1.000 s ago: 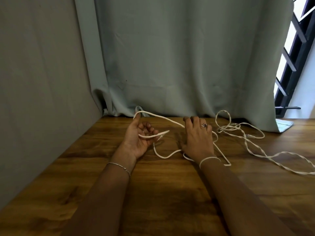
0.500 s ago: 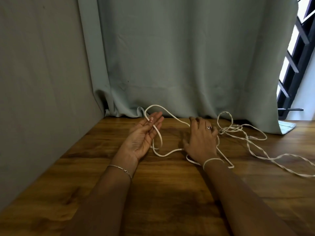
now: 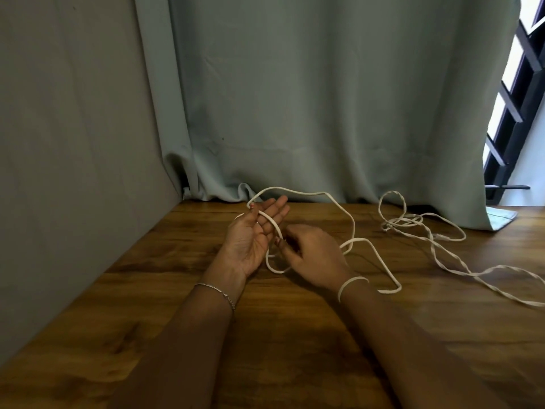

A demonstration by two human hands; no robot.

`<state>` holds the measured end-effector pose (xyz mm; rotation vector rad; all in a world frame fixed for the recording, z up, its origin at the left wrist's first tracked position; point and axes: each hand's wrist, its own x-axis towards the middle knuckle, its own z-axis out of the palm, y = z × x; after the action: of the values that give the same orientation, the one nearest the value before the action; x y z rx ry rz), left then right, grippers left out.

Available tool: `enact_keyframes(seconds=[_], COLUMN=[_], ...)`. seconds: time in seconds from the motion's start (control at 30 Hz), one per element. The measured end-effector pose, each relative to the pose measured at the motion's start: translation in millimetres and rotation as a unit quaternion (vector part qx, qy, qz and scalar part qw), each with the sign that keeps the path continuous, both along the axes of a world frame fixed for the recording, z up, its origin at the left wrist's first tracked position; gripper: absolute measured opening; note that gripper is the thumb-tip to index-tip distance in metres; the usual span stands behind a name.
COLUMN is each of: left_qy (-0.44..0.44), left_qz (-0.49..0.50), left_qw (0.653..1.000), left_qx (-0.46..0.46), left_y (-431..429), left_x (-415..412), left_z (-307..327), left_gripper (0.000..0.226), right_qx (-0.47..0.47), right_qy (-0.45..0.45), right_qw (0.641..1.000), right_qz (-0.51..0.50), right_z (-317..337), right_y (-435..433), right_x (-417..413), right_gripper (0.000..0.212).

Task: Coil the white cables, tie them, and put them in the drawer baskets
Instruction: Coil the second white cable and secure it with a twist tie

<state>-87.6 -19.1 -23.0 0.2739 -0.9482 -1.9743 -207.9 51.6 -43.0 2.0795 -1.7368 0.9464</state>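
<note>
A smooth white cable (image 3: 306,192) loops over the wooden table (image 3: 147,290). My left hand (image 3: 256,234) is held palm up with fingers straight, and the cable runs across its palm under the thumb. My right hand (image 3: 312,255) is beside it, fingers pinched on the same cable just below the left palm. From there the cable arcs back over the table and runs right to a bend near my right wrist. A second, twisted white cable (image 3: 436,252) lies loose at the right. A white tie (image 3: 351,283) circles my right wrist.
A grey-green curtain (image 3: 324,113) hangs down to the table's back edge. A grey wall (image 3: 73,143) closes the left side. A window with dark bars (image 3: 519,98) is at the far right. No drawer or basket is in view.
My right hand lifted off the table and moved left to pinch the cable beside my left palm. The left hand opened flat, and the cable loop rose higher and wider.
</note>
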Motion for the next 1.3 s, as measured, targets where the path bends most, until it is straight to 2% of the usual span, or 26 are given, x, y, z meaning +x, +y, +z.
enact_keyframes(seconds=[0.1, 0.23, 0.3, 0.37, 0.5, 0.6, 0.7, 0.8, 0.9, 0.97, 1.1, 1.2, 1.3], left_qy=[-0.048, -0.214, -0.301, -0.346, -0.348, -0.347, -0.355, -0.341, -0.289, -0.245, -0.176, -0.077, 0.027], left_qz=[0.01, 0.042, 0.084, 0.12, 0.123, 0.138, 0.148, 0.107, 0.028, -0.026, -0.069, -0.074, -0.084], left_qw=[0.998, 0.969, 0.93, 0.895, 0.871, 0.823, 0.806, 0.844, 0.904, 0.934, 0.965, 0.989, 0.996], left_qx=[-0.026, -0.115, -0.194, -0.256, -0.323, -0.428, -0.45, -0.399, -0.313, -0.259, -0.182, -0.102, -0.032], left_y=[-5, -1, 1, 2, 9, 13, 17, 18, 24, 27, 28, 25, 21], left_x=[-2, -9, -11, -12, -13, -15, -15, -16, -15, -12, -3, -2, -2], left_z=[-2, -9, -15, -19, -15, -17, -15, -12, -7, -2, 5, 7, 9], left_gripper=[0.043, 0.059, 0.049, 0.033, 0.023, 0.027, 0.03, 0.028, 0.025, 0.026, 0.037, 0.046, 0.044], right_qx=[-0.01, -0.073, -0.104, -0.117, -0.109, -0.081, -0.083, -0.128, -0.128, -0.099, -0.085, -0.077, -0.022], right_qy=[-0.096, -0.216, -0.289, -0.38, -0.488, -0.521, -0.524, -0.469, -0.324, -0.277, -0.241, -0.188, -0.165], right_qw=[0.995, 0.973, 0.951, 0.917, 0.866, 0.848, 0.846, 0.873, 0.937, 0.954, 0.965, 0.978, 0.984], right_qz=[0.005, -0.024, -0.036, -0.037, 0.004, 0.055, 0.053, 0.025, 0.03, 0.058, 0.054, 0.055, 0.058], right_z=[-2, -2, 1, 7, 10, 10, 9, 5, 2, 1, 0, -1, -8], right_y=[-2, -5, -5, -4, -4, -6, -10, -14, -10, -10, -12, -12, -14], right_x=[-4, -12, -15, -19, -25, -21, -24, -30, -33, -32, -29, -26, -21], right_gripper=[0.014, 0.019, 0.02, 0.019, 0.015, 0.015, 0.017, 0.009, 0.053, 0.059, 0.032, 0.011, 0.019])
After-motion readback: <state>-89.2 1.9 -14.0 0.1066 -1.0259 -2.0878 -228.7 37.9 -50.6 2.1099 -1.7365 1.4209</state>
